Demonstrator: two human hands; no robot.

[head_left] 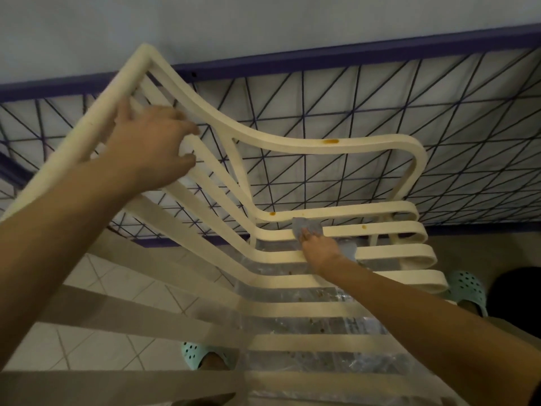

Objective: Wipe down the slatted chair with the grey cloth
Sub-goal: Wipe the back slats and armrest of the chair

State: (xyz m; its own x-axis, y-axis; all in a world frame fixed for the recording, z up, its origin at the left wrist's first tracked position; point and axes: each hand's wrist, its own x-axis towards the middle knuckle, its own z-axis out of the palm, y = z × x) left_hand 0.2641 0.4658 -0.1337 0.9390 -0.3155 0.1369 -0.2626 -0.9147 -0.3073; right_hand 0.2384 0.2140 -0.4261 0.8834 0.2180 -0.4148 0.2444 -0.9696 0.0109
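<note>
My left hand (152,142) curls round a back slat of the chair (292,146) at the far left and holds it tilted. The chair is moulded cream plastic. I judge it light and stiff, with some give in the long curved slats. It looks smooth and likely slippery, so a slat or the thick top rail is the best grip. Orange stains (330,141) dot the armrest and slats. On the right, my right hand (322,252) lays fairly straight fingers on the soft grey cloth (307,227), pressing it against a slat at the seat bend.

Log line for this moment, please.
phase: wiping | left hand: grips slatted chair backrest | right hand: presses grey cloth on seat slat | orange stain: on armrest
</note>
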